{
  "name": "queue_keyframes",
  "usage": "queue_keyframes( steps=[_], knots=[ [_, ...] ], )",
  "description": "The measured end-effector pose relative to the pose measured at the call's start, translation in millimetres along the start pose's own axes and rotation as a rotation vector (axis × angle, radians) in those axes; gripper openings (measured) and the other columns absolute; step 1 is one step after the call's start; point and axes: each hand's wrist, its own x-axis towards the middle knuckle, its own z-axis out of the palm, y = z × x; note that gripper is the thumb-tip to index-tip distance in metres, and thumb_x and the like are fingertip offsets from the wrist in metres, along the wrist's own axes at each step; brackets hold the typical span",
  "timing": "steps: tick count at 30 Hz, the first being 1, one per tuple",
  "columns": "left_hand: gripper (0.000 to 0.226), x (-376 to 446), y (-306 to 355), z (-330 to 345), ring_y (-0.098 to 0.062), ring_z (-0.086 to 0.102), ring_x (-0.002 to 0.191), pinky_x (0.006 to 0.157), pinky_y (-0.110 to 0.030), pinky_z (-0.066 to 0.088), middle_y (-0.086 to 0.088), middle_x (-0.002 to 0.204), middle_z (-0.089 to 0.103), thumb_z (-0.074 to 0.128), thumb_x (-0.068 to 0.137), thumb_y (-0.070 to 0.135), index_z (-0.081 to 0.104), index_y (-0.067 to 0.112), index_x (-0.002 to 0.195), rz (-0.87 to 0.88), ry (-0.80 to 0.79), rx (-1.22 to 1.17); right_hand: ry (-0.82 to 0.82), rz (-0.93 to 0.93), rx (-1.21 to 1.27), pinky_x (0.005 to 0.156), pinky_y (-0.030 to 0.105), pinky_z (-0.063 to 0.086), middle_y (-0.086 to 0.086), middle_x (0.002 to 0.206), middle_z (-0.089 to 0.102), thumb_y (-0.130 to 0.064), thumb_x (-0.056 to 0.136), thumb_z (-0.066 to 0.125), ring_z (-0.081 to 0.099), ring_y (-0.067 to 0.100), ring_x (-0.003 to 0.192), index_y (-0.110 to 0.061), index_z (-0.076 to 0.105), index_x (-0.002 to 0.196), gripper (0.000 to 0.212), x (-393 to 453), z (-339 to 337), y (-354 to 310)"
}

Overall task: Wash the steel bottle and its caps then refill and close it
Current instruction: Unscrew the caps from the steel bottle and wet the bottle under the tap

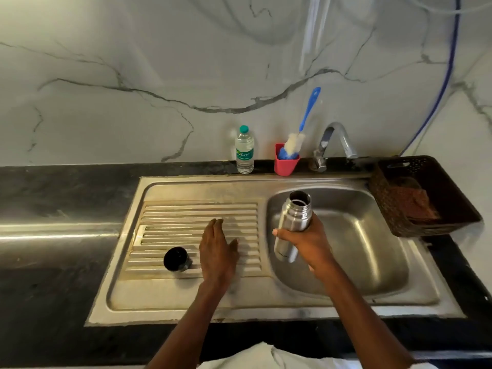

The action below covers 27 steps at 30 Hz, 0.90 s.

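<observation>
your right hand [306,242] holds the steel bottle [292,225] around its middle, the grip closed firmly on the smooth brushed metal. the bottle is uncapped and leans over the left edge of the round sink basin [372,235], its threaded mouth open and dark inside. your left hand [217,251] lies flat with straight fingers on the ribbed drainboard [173,217], the grip wide and holding nothing. a round black cap [176,259] stands just beside it on the ribs. on the dark stone desk [53,195] behind stand a clear plastic bottle [244,151], a red cup [286,163] with a blue brush [306,118], and a curved metal tap [338,139]. a dark woven basket [436,171] sits at the right.
</observation>
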Motion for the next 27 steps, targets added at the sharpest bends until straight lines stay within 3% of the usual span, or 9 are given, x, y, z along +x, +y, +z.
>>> queue_keyframes(
  steps=[4,8,11,14,17,22,27],
  knots=[
    [0.064,7,23,15,-0.028,0.041,0.150,0.124,-0.042,0.034,-0.009,0.162,0.045,0.069,0.100,0.027,0.043,0.012,0.157,0.111,-0.120,0.011,0.061,-0.009,0.037,0.081,0.041,0.061,0.001,0.096,0.078,-0.017,0.049,0.097,0.074,0.022,0.090,-0.018,0.069,0.105,0.063,12,-13,1],
    [0.067,14,39,32,-0.023,0.021,0.160,0.131,-0.040,0.017,-0.006,0.170,0.031,0.060,0.104,0.028,0.031,0.016,0.163,0.219,-0.274,0.110,0.073,0.007,0.088,0.066,0.025,0.058,0.000,0.084,0.075,0.007,0.063,0.091,0.071,0.009,0.074,-0.008,0.067,0.102,0.048,15,-36,5],
    [0.070,22,50,47,-0.024,0.015,0.162,0.131,-0.043,0.016,-0.006,0.173,0.024,0.056,0.106,0.035,0.025,0.015,0.165,0.217,-0.337,0.152,0.118,0.007,0.103,0.063,0.019,0.056,0.001,0.086,0.073,0.010,0.063,0.089,0.068,0.004,0.071,-0.007,0.066,0.103,0.049,25,-48,7],
    [0.080,33,59,58,-0.025,0.005,0.164,0.132,-0.047,0.013,-0.006,0.177,0.009,0.056,0.105,0.045,0.015,0.016,0.167,0.211,-0.408,0.206,0.081,0.049,0.046,0.067,0.024,0.057,-0.001,0.085,0.074,0.006,0.062,0.091,0.069,0.009,0.075,-0.010,0.067,0.101,0.049,27,-57,22],
    [0.090,42,68,67,-0.026,0.001,0.164,0.132,-0.050,0.012,-0.006,0.177,0.002,0.059,0.101,0.052,0.010,0.017,0.168,0.196,-0.421,0.231,0.180,0.111,0.026,0.071,0.033,0.057,0.000,0.090,0.076,-0.005,0.059,0.094,0.072,0.015,0.080,-0.016,0.067,0.104,0.054,33,-72,36],
    [0.102,37,56,95,-0.025,-0.008,0.163,0.132,-0.053,0.008,-0.006,0.177,-0.010,0.051,0.098,0.068,-0.003,0.017,0.169,0.181,-0.394,0.310,-0.064,0.076,-0.359,0.081,0.040,0.057,-0.010,0.098,0.071,-0.030,0.057,0.085,0.069,0.015,0.089,-0.039,0.049,0.115,0.069,59,-96,39],
    [0.102,26,44,113,-0.025,-0.006,0.164,0.131,-0.052,0.009,-0.005,0.178,-0.006,0.029,0.095,0.084,0.003,0.019,0.169,0.244,-0.252,0.396,-0.305,0.126,-0.919,0.083,0.045,0.056,-0.001,0.109,0.066,-0.058,0.060,0.079,0.067,0.029,0.094,-0.033,0.036,0.123,0.080,91,-119,45]
  ],
)
